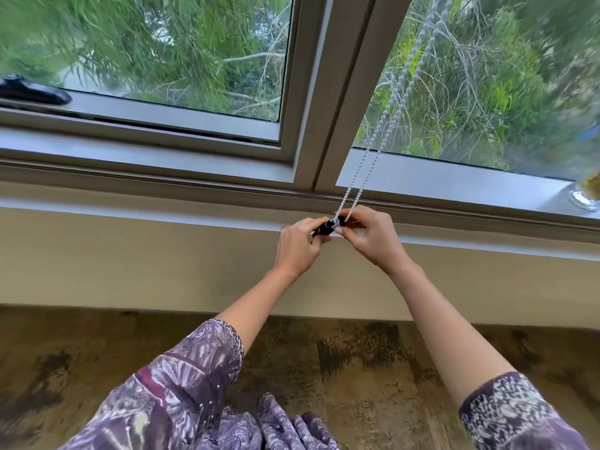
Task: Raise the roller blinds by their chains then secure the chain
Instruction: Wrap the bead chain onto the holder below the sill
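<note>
Two grey-framed windows sit side by side, split by a thick grey mullion (pixel 337 92) that runs down to the sill. Through the left pane (pixel 156 43) there is a mass of long green grass-like foliage and bare pale branches; the right pane (pixel 470 76) shows more leafy scrub and thin dry twigs. Daylight comes in soft and even. A dark object (pixel 32 90) lies on the frame ledge at the far left, and something glassy (pixel 584 198) sits on the sill (pixel 454 186) at the far right. Below the sill the wall (pixel 130 264) is plain cream. The floor (pixel 373 384) is mottled brown with dark blotches.
</note>
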A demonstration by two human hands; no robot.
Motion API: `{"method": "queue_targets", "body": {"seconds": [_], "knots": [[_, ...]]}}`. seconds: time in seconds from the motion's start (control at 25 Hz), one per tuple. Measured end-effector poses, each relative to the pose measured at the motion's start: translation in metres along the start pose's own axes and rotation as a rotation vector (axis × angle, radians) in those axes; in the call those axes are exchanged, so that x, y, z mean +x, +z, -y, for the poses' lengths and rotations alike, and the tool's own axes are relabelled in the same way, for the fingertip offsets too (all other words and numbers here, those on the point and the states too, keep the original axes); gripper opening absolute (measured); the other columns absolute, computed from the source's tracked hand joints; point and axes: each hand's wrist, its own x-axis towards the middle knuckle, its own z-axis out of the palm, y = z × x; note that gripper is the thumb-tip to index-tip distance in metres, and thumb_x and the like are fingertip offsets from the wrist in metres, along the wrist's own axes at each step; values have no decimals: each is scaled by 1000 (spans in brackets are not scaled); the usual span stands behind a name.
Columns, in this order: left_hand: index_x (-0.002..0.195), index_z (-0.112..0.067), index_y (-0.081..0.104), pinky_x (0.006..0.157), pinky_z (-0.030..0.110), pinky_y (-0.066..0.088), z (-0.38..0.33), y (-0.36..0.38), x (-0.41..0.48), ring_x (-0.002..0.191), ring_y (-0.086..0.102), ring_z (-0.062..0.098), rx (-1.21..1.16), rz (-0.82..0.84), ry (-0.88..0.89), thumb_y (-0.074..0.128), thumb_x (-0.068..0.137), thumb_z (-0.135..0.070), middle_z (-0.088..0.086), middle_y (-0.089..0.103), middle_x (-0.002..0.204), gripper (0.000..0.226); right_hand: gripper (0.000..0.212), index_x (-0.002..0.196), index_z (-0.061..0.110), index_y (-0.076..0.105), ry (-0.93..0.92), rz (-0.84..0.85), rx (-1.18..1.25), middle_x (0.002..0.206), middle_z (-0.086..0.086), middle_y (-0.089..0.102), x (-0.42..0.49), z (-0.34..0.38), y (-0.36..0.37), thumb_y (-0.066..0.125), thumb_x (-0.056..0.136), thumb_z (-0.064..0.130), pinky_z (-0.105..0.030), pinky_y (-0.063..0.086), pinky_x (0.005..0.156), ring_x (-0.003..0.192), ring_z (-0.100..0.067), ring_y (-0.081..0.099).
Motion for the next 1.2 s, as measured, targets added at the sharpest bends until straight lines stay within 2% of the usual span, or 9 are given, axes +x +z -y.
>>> {"method": "queue_targets", "body": {"seconds": [0.16, 0.44, 0.72, 0.92, 1.08, 1.2], "knots": [[113, -24, 69, 85, 44, 51, 3, -14, -7, 92, 67, 20, -11, 13, 9, 70, 81, -19, -3, 73, 99, 33, 23, 99, 13, 70, -10, -16, 0, 89, -3, 72, -3, 7, 8, 74, 77, 17, -35, 58, 77, 80, -16, 68], [118, -22, 68, 87, 41, 51, 8, -34, -15, 95, 66, 18, 64, 54, 19, 69, 83, -19, -4, 73, 105, 35, 24, 103, 9, 71, 31, -1, 71, 93, -5, 72, -10, 27, 22, 73, 78, 11, -23, 57, 81, 81, -14, 69], [118, -19, 68, 88, 43, 50, 11, -48, -21, 96, 67, 20, 110, 64, 54, 68, 84, -19, -2, 73, 107, 34, 23, 102, 7, 71, 3, -11, 40, 92, -8, 72, -12, 42, 28, 72, 80, 10, -28, 57, 80, 81, -20, 69], [119, -21, 67, 88, 42, 49, 11, -53, -24, 95, 67, 21, 129, 86, 49, 66, 86, -20, -3, 73, 107, 33, 22, 102, 8, 71, -40, -8, -27, 91, -7, 72, -13, 48, 29, 72, 80, 11, -22, 54, 78, 79, -19, 68], [120, -20, 67, 89, 43, 49, 9, -55, -24, 97, 67, 22, 115, 108, 51, 63, 87, -15, -3, 73, 107, 34, 22, 103, 7, 70, -68, 18, -62, 91, -9, 71, -13, 49, 29, 70, 81, 9, -34, 58, 78, 80, -23, 67], [118, -20, 68, 86, 41, 50, 9, -56, -26, 95, 67, 20, 112, 95, 71, 63, 87, -14, -4, 74, 103, 33, 21, 102, 8, 70, -70, 15, -76, 90, -8, 71, -14, 50, 31, 69, 81, 10, -36, 58, 77, 80, -23, 66]]}}
